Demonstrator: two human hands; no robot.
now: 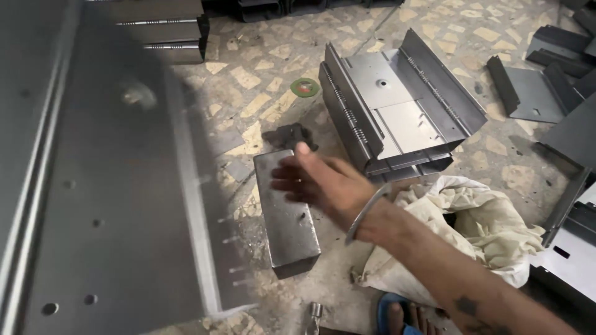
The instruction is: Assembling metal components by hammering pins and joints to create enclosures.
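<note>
One right hand point(323, 186) over steel block point(285, 214)

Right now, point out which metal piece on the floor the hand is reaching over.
The solid rectangular steel block under the right hand. Unlike the stacked folded channels beyond, it is a plain thick bar lying alone.

Steel block point(285, 214): rect. solid bar, grey, scuffed, dull sheen on top face. Lies flat on mosaic floor, long axis running away from viewer, slightly angled. Near end shows dark cut face. Sits just beside edge of big perforated sheet panel at left. Far end partly covered by blurred fingers of right hand point(316, 183); contact unclear.
</note>
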